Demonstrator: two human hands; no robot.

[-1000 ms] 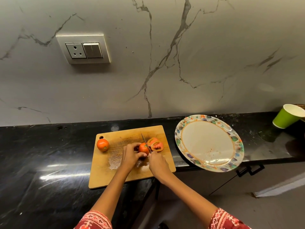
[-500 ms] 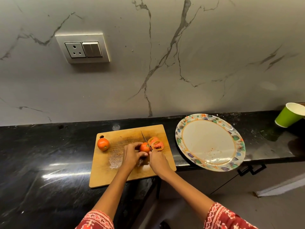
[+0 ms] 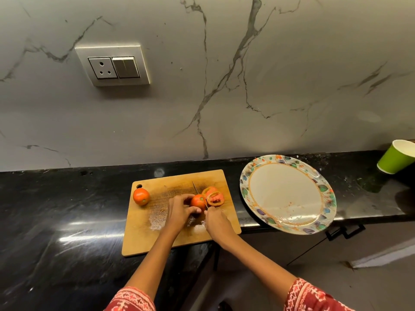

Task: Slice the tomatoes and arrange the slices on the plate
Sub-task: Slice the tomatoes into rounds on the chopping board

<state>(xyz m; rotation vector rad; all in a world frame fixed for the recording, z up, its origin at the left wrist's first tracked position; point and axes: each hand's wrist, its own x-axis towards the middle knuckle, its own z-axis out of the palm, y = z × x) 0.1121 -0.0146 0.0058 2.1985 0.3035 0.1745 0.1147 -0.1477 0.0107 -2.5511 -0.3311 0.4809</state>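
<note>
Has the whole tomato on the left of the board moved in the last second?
No. The whole tomato still sits just below the hanging hole in the cutting board.

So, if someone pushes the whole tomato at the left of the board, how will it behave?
The whole tomato looks round and stands free on the cutting board, so it would probably roll. Its skin looks smooth and shiny, so fingers may slip on it. It is uncut, so likely firm.

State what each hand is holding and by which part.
The left hand grips the tomato being cut by its left side. The right hand holds the knife by its handle, hidden inside the fist.
</note>
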